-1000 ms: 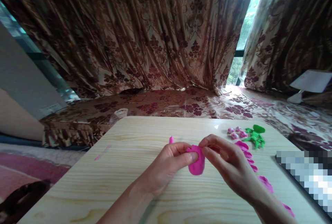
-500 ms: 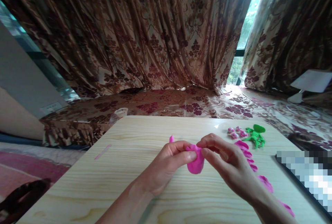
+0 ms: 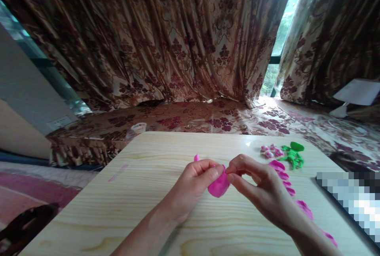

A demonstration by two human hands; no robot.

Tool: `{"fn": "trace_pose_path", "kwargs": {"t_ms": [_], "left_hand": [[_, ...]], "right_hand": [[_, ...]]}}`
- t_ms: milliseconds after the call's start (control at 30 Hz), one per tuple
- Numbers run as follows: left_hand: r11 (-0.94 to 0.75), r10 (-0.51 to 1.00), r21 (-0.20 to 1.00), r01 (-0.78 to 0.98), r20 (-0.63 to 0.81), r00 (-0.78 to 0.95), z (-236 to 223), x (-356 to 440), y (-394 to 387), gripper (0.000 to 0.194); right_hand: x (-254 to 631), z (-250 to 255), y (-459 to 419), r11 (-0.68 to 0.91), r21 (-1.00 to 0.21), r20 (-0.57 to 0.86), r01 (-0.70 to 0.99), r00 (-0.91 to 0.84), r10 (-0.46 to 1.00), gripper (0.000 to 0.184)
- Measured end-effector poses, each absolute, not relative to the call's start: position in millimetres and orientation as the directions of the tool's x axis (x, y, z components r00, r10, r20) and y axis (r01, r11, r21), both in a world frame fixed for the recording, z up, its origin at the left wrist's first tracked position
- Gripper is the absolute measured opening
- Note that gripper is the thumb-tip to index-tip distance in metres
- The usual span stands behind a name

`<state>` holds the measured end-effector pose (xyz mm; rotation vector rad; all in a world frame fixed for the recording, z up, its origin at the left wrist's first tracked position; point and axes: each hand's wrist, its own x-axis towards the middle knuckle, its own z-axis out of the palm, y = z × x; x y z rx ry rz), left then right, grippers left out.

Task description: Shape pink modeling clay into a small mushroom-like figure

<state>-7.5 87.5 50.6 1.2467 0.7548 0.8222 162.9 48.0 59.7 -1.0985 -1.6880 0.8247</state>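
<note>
Both of your hands are closed on one pink piece: your left hand [image 3: 194, 181] pinches the pink piece [image 3: 219, 184] between thumb and fingers near its top, and your right hand [image 3: 258, 184] nips its upper edge on the other side with its fingertips. The piece hangs between your hands, above the pale wooden table [image 3: 142, 192]. Just beyond your left hand you have a small pink pointed tip [image 3: 196, 157]. Beyond and to the right of your right hand lie a cluster of pink-and-white bits [image 3: 271, 151] and, beside it, a green figure [image 3: 293, 155]. A row of pink petal-like pieces [image 3: 304, 209] runs down along the right of your right hand and forearm. Well apart, left of your left hand, is a thin pink strip [image 3: 118, 173].
</note>
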Motion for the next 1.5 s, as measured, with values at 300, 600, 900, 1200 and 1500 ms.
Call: {"fn": "trace_pose_path", "kwargs": {"t_ms": [300, 600, 900, 1200, 1500], "left_hand": [[0.259, 0.860, 0.931, -0.257, -0.102, 0.500, 49.8, -6.7, 88.1, 0.016], [0.159, 0.869, 0.961, -0.226, -0.028, 0.494, 49.4, -7.2, 89.4, 0.026], [0.073, 0.881, 0.996, -0.060, -0.037, 0.471, 45.1, -6.4, 90.4, 0.024], [-0.125, 0.797, 0.988, 0.095, 0.043, 0.603, 49.9, -8.2, 85.2, 0.018], [0.028, 0.847, 0.999, -0.047, 0.001, 0.532, 54.1, -10.0, 88.5, 0.012]], "right_hand": [[169.3, 56.2, 51.6, 0.277, -0.930, 0.247, 0.242, -0.149, 0.958, 0.012], [164.9, 59.3, 48.5, 0.245, -0.907, 0.188, 0.341, -0.193, 0.963, 0.016], [162.0, 57.4, 49.1, 0.253, -0.902, 0.201, 0.349, -0.178, 0.963, 0.017], [163.8, 57.7, 49.0, 0.327, -0.873, 0.285, 0.363, -0.164, 0.944, 0.020], [173.7, 53.6, 54.1, 0.262, -0.906, 0.220, 0.332, -0.159, 0.963, 0.019]]}}
